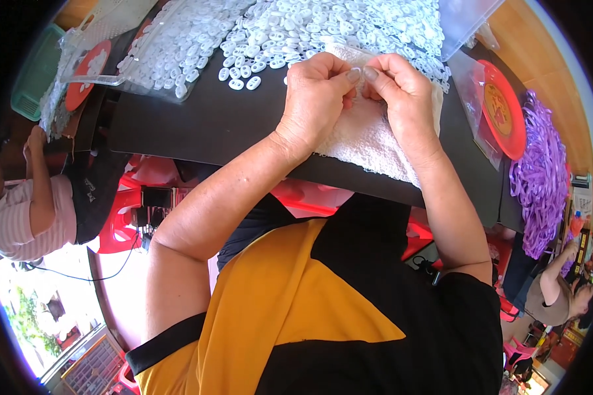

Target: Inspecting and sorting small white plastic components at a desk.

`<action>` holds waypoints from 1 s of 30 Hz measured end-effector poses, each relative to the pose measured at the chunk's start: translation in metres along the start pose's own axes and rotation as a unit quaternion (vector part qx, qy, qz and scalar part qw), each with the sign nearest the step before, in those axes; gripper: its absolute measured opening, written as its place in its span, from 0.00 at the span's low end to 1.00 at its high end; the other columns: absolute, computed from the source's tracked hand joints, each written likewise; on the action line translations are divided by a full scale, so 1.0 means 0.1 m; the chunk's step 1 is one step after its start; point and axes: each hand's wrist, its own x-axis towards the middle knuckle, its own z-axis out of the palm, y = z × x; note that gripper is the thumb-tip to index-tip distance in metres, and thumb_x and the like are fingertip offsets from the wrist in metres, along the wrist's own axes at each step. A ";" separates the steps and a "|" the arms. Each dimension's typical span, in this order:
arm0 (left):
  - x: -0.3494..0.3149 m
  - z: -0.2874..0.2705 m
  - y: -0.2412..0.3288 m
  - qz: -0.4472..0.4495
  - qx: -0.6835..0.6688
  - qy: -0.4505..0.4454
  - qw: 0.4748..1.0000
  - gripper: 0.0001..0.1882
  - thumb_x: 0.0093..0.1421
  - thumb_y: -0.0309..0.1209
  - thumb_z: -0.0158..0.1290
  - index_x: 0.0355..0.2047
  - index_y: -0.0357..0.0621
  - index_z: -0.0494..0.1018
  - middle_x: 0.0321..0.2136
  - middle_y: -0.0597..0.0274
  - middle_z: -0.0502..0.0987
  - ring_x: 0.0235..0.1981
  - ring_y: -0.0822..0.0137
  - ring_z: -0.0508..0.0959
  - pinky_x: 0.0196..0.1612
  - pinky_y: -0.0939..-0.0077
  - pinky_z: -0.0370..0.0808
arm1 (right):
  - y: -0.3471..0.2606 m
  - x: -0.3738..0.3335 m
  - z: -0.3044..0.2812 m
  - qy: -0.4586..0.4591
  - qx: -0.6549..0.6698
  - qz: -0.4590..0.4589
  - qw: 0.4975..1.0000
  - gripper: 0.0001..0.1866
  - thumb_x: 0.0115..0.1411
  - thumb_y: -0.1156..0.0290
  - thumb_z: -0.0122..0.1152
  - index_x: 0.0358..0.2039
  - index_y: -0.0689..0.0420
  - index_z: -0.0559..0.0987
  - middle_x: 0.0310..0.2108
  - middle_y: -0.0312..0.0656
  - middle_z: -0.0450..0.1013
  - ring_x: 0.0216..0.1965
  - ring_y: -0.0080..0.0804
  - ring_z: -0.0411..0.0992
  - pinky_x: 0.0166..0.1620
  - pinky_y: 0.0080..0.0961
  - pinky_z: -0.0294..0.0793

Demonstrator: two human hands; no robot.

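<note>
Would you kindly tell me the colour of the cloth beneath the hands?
The cloth is off-white; the head view shows it.

purple strap heap (540, 174) | red tray (516, 115) beside it | green basket (34, 76), far left

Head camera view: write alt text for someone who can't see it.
A person's left hand and right hand pinch close together over a white towel on a dark table. Beyond lie piles of small white oval pieces; at the right are a red plate and bundled purple strips.
</note>
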 end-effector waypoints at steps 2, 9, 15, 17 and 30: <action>0.00 0.00 -0.02 -0.008 -0.002 0.002 1.000 0.05 0.59 0.25 0.55 0.28 0.35 0.74 0.18 0.65 0.73 0.16 0.79 0.68 0.16 0.86 0.63 | 0.01 -0.01 0.00 0.003 -0.005 -0.002 1.000 0.03 0.59 0.77 0.56 0.31 0.63 0.75 0.23 0.33 0.71 0.25 0.17 0.66 0.29 0.17 0.67; 0.02 -0.01 -0.04 0.034 0.025 0.002 0.999 0.05 0.59 0.24 0.55 0.27 0.35 0.74 0.18 0.66 0.72 0.16 0.79 0.68 0.19 0.84 0.64 | -0.03 -0.02 0.03 0.007 -0.020 -0.002 1.000 0.04 0.59 0.77 0.56 0.32 0.63 0.76 0.23 0.34 0.72 0.26 0.17 0.68 0.31 0.17 0.68; 0.01 -0.02 0.02 -0.011 -0.047 0.008 0.999 0.05 0.59 0.26 0.55 0.28 0.35 0.74 0.18 0.64 0.73 0.13 0.78 0.67 0.13 0.84 0.59 | -0.07 0.04 -0.06 0.040 -0.116 -0.140 0.983 0.05 0.59 0.78 0.56 0.36 0.63 0.76 0.28 0.38 0.76 0.30 0.22 0.72 0.37 0.20 0.72; 0.02 -0.02 0.02 -0.019 -0.049 0.006 0.999 0.05 0.58 0.26 0.56 0.29 0.35 0.74 0.18 0.64 0.73 0.13 0.78 0.67 0.14 0.85 0.59 | -0.06 0.03 -0.07 0.018 -0.126 -0.139 0.982 0.06 0.58 0.79 0.55 0.36 0.63 0.76 0.29 0.40 0.77 0.31 0.24 0.73 0.38 0.21 0.73; 0.00 -0.05 0.03 0.013 0.026 -0.032 0.999 0.05 0.59 0.26 0.55 0.30 0.36 0.75 0.18 0.68 0.73 0.16 0.80 0.67 0.18 0.85 0.63 | -0.12 -0.01 -0.08 -0.013 -0.194 -0.131 0.972 0.06 0.55 0.82 0.51 0.34 0.64 0.75 0.28 0.45 0.75 0.30 0.31 0.74 0.36 0.25 0.72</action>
